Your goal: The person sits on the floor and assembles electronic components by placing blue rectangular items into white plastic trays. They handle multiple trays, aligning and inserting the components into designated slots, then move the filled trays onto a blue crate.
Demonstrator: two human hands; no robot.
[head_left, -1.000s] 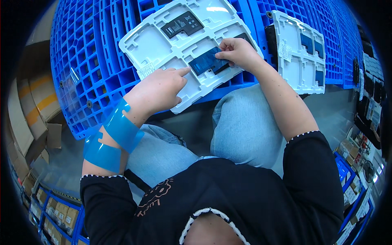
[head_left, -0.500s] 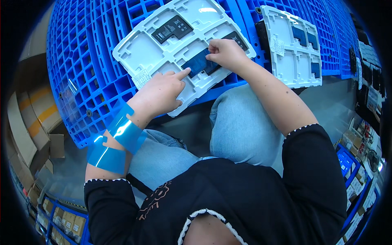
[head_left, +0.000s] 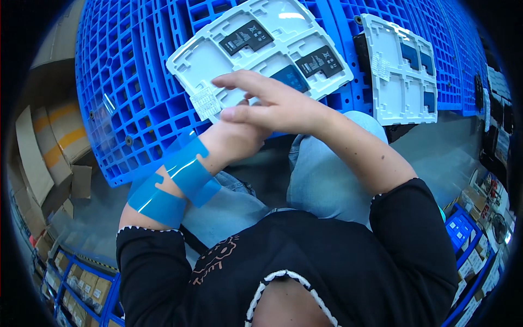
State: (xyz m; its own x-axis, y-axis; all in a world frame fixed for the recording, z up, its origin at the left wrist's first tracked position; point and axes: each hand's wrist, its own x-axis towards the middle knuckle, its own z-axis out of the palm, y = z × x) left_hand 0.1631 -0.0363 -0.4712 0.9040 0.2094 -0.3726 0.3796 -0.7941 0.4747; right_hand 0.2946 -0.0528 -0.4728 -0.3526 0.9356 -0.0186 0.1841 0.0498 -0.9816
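A white compartment tray (head_left: 188, 61) lies on a blue plastic pallet (head_left: 125, 82). It holds two flat black rectangular pieces (head_left: 246, 37) and a blue one (head_left: 291, 78). My right hand (head_left: 278, 106) reaches leftward over the tray's near edge with its fingers stretched and apart, nothing visible in them. My left hand (head_left: 234, 140) sits just under it at the tray's near edge, mostly covered, so its fingers are hidden. Two blue film strips (head_left: 188, 174) are stuck across my left forearm.
A second white tray (head_left: 395, 101) with blue pieces stands on the pallet to the right. Folded cardboard (head_left: 41, 147) lies at the left. Blue bins with small boxes (head_left: 76, 291) sit at the lower left, more bins (head_left: 463, 234) at the lower right. My jeans-clad knees are below the tray.
Both hands have left the blue piece in the tray. My right hand has swung left over my left hand, which has drawn back toward the tray's near edge.
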